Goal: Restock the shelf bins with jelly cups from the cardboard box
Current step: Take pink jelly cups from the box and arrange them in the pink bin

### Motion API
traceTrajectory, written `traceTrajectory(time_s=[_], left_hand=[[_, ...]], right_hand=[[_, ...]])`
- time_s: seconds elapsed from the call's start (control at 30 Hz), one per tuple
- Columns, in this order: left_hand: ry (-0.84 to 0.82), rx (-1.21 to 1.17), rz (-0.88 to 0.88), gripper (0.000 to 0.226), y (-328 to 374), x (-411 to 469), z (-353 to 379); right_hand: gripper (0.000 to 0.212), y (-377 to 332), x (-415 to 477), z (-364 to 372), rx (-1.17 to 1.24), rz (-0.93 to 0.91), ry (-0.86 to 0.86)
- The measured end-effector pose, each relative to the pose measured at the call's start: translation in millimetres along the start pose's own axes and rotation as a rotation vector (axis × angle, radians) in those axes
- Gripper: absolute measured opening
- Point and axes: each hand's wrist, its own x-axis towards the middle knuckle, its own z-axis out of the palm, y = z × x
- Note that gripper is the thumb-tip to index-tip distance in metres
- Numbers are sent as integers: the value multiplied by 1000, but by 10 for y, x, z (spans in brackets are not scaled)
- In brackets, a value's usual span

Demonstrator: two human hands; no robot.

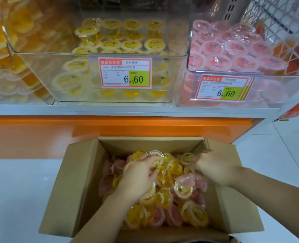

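An open cardboard box (71,186) on the floor holds a heap of yellow and pink jelly cups (164,199). My left hand (140,174) is down in the heap, its fingers curled round yellow cups (158,161) near the box's far side. My right hand (215,168) reaches into the far right corner, fingers curled over cups there; what it holds is hidden. On the shelf above stand clear bins: a middle bin of yellow cups (120,41) and a right bin of pink cups (232,55).
A left bin (8,50) holds orange jelly. Price tags reading 6.60 (125,73) hang on the bin fronts. The white shelf edge (127,110) sits over an orange base panel (40,137). White floor tiles (276,163) lie on both sides of the box.
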Motion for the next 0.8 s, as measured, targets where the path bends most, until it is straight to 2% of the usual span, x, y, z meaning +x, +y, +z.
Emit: traceTrajectory(time_s=[0.07, 0.2, 0.33, 0.43, 0.5, 0.63, 0.7, 0.8], left_hand=[[-130, 18, 55, 41, 156, 48, 166], [-263, 122, 89, 49, 380, 133, 423], [-290, 209, 90, 57, 518, 226, 571], [-317, 237, 65, 66, 625, 304, 686], [-346, 233, 27, 62, 668, 347, 765], [-342, 248, 21, 34, 706, 408, 857], [-283, 295, 38, 33, 714, 429, 853], [-241, 286, 31, 44, 681, 447, 780]], right_hand=[[4, 32, -102, -7, 80, -43, 56], [11, 92, -296, 17, 259, -117, 378], [12, 226, -496, 37, 526, -26, 463], [11, 269, -607, 28, 601, 13, 518], [11, 284, -649, 45, 622, -2, 538], [10, 356, -723, 86, 615, -7, 625], [22, 369, -762, 71, 590, -9, 678], [45, 410, -771, 5, 552, -37, 743]])
